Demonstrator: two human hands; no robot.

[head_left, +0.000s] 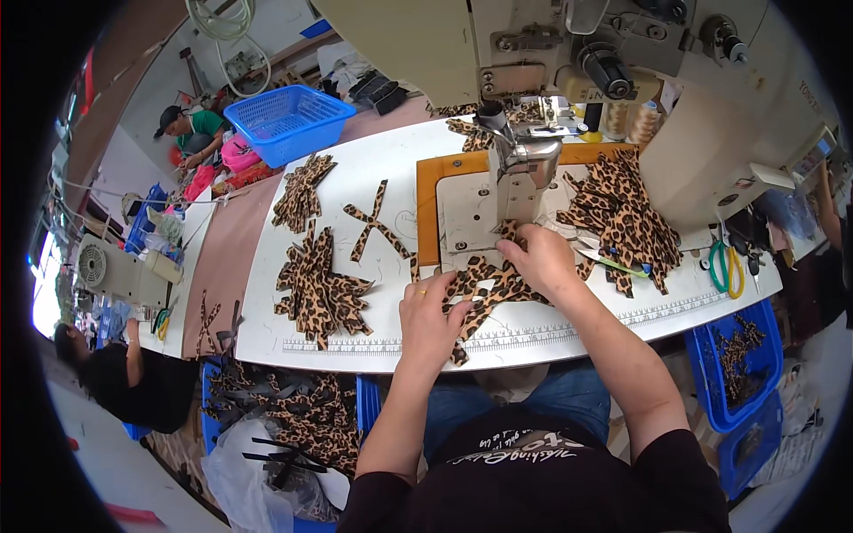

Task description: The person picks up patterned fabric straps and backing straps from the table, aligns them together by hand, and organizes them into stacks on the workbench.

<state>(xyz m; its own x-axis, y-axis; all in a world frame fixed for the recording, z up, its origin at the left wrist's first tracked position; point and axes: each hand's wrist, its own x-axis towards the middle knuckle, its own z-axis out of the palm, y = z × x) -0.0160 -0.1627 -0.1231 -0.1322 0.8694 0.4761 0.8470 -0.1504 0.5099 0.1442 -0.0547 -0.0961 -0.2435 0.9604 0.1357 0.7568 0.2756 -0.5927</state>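
Note:
At the sewing machine head (524, 169), my right hand (542, 259) pinches a leopard-print fabric strip piece (502, 289) close to the presser area. My left hand (433, 318) holds the left side of the same piece against the white table, thumb and index finger bent over it. The needle point is hidden behind the machine parts and my fingers. Left of the orange-brown plate (428, 213) lies a crossed leopard-print strip piece (375, 222). Two piles of such pieces, a near pile (320, 289) and a far pile (302, 191), lie further left.
A larger leopard-print pile (626, 213) lies right of the machine head, with snips (613, 259) beside it. Green-and-yellow scissors (727, 266) lie far right. A blue basket (289, 124) stands at the back left. Strips fill a crate (293, 400) below the table. Other people work at left.

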